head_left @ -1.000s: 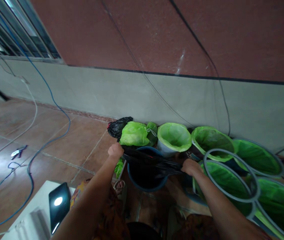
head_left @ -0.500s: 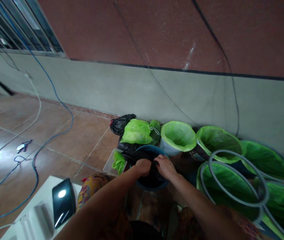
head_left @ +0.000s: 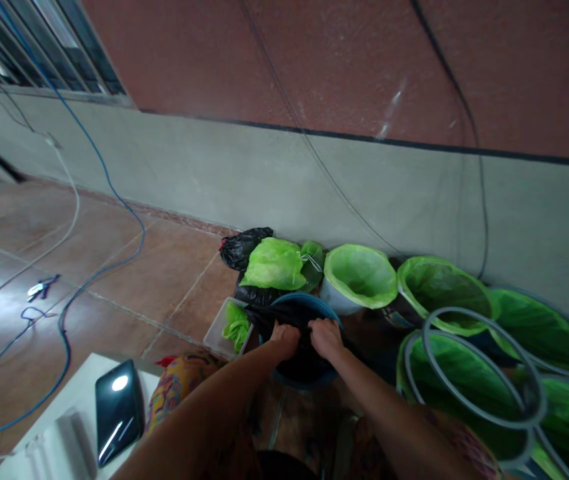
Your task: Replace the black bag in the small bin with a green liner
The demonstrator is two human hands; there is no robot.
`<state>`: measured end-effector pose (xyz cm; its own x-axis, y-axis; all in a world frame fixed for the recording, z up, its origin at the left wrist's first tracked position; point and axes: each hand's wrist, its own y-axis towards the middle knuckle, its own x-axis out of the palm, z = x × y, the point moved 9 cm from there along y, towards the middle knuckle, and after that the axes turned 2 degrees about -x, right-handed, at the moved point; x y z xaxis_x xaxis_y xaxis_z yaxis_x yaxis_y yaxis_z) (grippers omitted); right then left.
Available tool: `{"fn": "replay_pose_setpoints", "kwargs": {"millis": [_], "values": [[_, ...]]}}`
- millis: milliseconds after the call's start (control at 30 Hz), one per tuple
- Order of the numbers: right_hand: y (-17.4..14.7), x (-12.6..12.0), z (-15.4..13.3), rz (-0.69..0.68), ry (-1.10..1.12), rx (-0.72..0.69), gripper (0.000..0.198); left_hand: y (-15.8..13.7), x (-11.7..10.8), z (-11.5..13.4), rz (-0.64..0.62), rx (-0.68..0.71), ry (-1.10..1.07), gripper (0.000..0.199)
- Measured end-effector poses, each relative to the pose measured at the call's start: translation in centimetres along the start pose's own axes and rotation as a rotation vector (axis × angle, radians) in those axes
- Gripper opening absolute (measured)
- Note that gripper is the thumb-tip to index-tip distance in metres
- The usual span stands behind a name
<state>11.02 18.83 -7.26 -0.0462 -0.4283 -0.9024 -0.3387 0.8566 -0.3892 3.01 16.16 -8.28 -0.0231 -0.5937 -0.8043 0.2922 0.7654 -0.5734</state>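
Note:
A blue bin (head_left: 317, 303) stands on the floor between my knees, with a black plastic bag (head_left: 265, 316) bunched in its mouth and hanging over its left rim. My left hand (head_left: 285, 339) is closed on the bag over the bin's middle. Close beside it, my right hand (head_left: 325, 337) also grips the black plastic, near the right rim. The fingertips of both hands are partly hidden in the dark folds. Left of the bin sits a clear plastic box (head_left: 217, 330) holding crumpled green bags (head_left: 236, 327).
Several bins lined with green bags, one a white bin (head_left: 339, 300), stand to the right. Loose grey rings (head_left: 431, 360) lie over the nearest. Filled black (head_left: 245, 248) and green bags (head_left: 274, 262) rest by the wall. A phone (head_left: 119, 412) lies on a white surface at left.
My hands have shifted slightly, both still on the black bag, and the right hand's fingers are curled more tightly. The whole view has turned a little.

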Motion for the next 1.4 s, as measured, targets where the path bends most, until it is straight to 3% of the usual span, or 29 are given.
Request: {"fn": "replay_pose_setpoints", "kwargs": {"millis": [167, 267, 400, 467, 733, 900, 1067, 1267, 1400], "values": [[1.2, -1.8, 2.0, 0.057, 0.254, 0.091, 0.031, -0.2, -2.4, -0.6, 0.017, -0.004, -0.121, 0.039], [1.4, -3.1, 3.0, 0.106, 0.448, 0.105, 0.029, -0.4, -3.3, -0.6, 0.016, 0.03, -0.168, 0.033], [0.8, -3.9, 3.8, 0.144, 0.761, 0.104, 0.031, -0.7, -2.9, 0.0, -0.012, 0.104, -0.184, 0.032], [0.5, -4.0, 4.0, 0.131, 0.814, 0.109, 0.029, -0.8, -2.4, 0.4, -0.021, 0.152, -0.175, 0.032], [0.5, -4.6, 4.8, 0.212, 0.499, 0.099, 0.024, -0.2, -1.3, 0.1, 0.032, 0.183, -0.262, 0.038], [0.2, -3.8, 4.4, 0.229, 0.383, 0.043, 0.04, -0.1, -1.7, -0.8, 0.064, 0.142, -0.274, 0.035], [-0.3, -3.5, 2.5, 0.22, 0.258, -0.008, 0.06, 0.0, -2.4, -0.2, 0.062, 0.192, -0.186, 0.026], [-0.3, -4.6, 0.7, 0.239, 0.105, -0.021, 0.029, -0.1, -2.0, 0.7, 0.015, 0.264, -0.161, 0.033], [-0.1, -5.3, 1.0, 0.295, 0.123, 0.011, 0.026, -0.8, -1.4, 0.9, -0.002, 0.278, -0.11, 0.04]]}}
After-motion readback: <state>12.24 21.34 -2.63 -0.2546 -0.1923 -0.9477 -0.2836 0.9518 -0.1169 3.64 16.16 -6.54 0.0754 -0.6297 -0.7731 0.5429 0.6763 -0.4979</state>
